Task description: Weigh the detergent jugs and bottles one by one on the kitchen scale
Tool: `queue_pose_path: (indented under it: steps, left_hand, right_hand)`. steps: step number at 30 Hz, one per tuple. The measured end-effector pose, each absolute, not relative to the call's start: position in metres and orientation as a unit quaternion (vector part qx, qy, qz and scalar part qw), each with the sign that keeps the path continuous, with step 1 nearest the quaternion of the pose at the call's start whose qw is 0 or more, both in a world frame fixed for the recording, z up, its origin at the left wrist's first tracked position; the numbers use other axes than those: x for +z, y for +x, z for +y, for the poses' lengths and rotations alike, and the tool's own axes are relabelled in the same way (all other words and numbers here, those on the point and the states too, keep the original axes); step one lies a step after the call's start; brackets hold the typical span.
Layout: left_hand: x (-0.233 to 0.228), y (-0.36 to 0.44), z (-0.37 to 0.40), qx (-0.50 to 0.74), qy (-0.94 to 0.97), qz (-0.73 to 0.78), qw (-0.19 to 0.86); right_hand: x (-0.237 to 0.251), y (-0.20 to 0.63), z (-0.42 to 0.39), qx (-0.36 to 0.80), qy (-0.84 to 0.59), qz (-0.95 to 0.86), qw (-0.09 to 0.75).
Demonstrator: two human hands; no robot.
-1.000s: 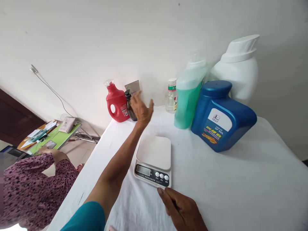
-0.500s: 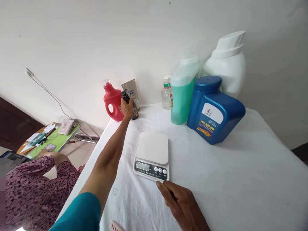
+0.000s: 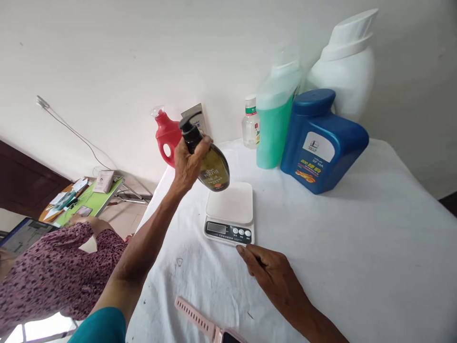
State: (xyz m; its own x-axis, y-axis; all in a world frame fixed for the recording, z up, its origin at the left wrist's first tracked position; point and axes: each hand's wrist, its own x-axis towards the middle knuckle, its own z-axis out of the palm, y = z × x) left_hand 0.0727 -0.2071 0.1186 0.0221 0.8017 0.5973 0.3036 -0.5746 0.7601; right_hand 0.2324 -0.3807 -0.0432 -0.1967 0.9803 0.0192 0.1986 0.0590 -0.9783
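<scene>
My left hand (image 3: 187,162) grips a dark olive pump bottle (image 3: 210,164) by its neck and holds it tilted in the air, just above the far left corner of a white kitchen scale (image 3: 230,209). The scale lies on a table covered with a white cloth (image 3: 357,228). Resting flat on the cloth, my right hand (image 3: 273,274) has its fingertips touching the scale's front right corner, fingers together, holding nothing.
At the back by the wall stand a red jug (image 3: 167,138), a small clear bottle (image 3: 250,123), a green liquid bottle (image 3: 274,116), a blue jug (image 3: 321,140) and a white jug (image 3: 344,66). A pink watch strap (image 3: 200,321) lies near me. At left sits a person in a patterned sleeve (image 3: 53,271).
My left hand reached to the back of the table, closed on the pump bottle beside the red jug, then lifted it toward me over the scale. My right hand stayed put.
</scene>
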Motion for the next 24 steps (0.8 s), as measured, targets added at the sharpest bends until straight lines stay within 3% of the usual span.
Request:
queue_pose_path:
  steps: [7,24]
  left_hand:
    - [0.091,0.087,-0.236,0.529,0.675,0.432,0.279]
    - [0.083,0.081,-0.252,0.492,0.724,0.397,0.276]
  right_hand:
    - [-0.042,0.232,-0.38,0.489,-0.486,-0.604,0.398]
    - [-0.048,0.232,-0.38,0.491,-0.488,-0.606,0.393]
